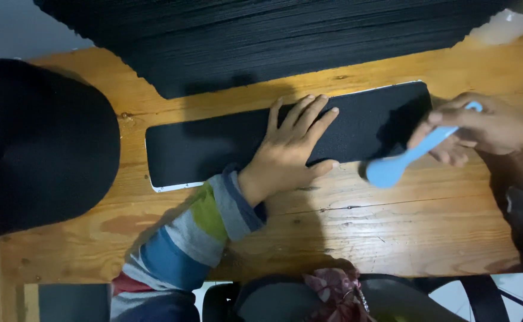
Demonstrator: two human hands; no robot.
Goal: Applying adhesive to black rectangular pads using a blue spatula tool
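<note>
A long black strip with a white backing edge [201, 149] lies flat across a wooden table [392, 220]. My left hand [291, 149] presses flat on the strip's middle, fingers spread, sleeve striped in several colours. At the strip's right end, my right hand [482, 128] grips a light blue plastic scraper [401, 160] whose rounded end sits at the strip's lower right edge.
A large stack of black sheets [273, 36] covers the far side of the table. A big round black object [34, 143] sits at the left. Below the table's near edge are dark items and patterned fabric [333, 292].
</note>
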